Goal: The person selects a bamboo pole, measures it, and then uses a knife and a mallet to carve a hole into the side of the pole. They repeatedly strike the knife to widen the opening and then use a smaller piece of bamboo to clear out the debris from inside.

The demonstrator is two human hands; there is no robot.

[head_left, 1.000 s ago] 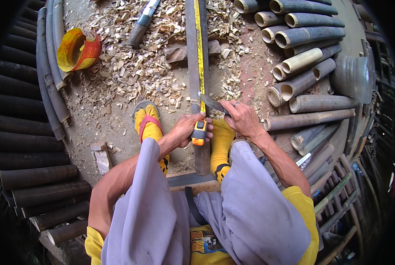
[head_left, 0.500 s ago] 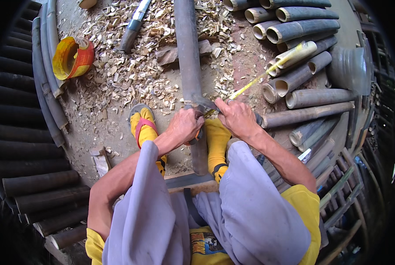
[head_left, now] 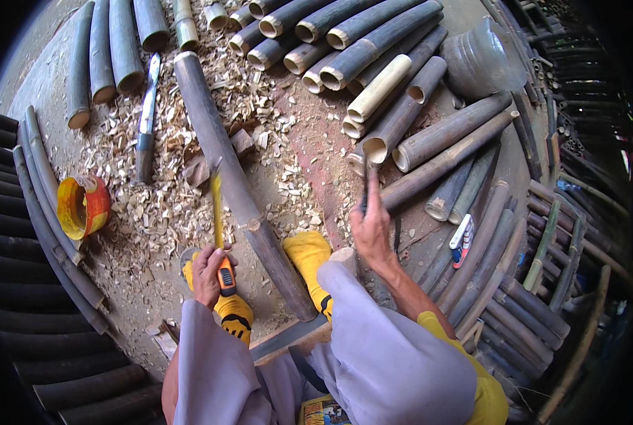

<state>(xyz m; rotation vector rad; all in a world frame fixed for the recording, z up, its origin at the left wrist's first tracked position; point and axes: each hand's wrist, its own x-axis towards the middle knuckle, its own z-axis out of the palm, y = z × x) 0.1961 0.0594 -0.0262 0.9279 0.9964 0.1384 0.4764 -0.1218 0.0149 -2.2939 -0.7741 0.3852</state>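
My left hand (head_left: 206, 275) is closed around an orange and black tape measure (head_left: 226, 278). Its yellow blade (head_left: 217, 209) sticks out away from me, left of the bamboo pole (head_left: 228, 159). This dark pole lies slantwise between my yellow-socked feet, its near end by a low wooden board (head_left: 291, 338). My right hand (head_left: 373, 230) grips a slim dark knife (head_left: 364, 188), seen nearly edge-on, with the index finger stretched along it. That hand is clear of the pole, close to the cut bamboo pieces (head_left: 430, 177) on the right.
Pale wood chips (head_left: 167, 184) cover the ground ahead. A long blade with a dark handle (head_left: 146, 120) lies among them. A yellow and red bucket (head_left: 97, 212) stands left, near stacked dark bamboo (head_left: 19, 297). A clear plastic container (head_left: 483, 60) sits beyond the right-hand bamboo.
My hands have separated from over the pole: the left went left with the tape measure, the right moved right with the knife. The tape's blade has shortened, and the view has shifted.
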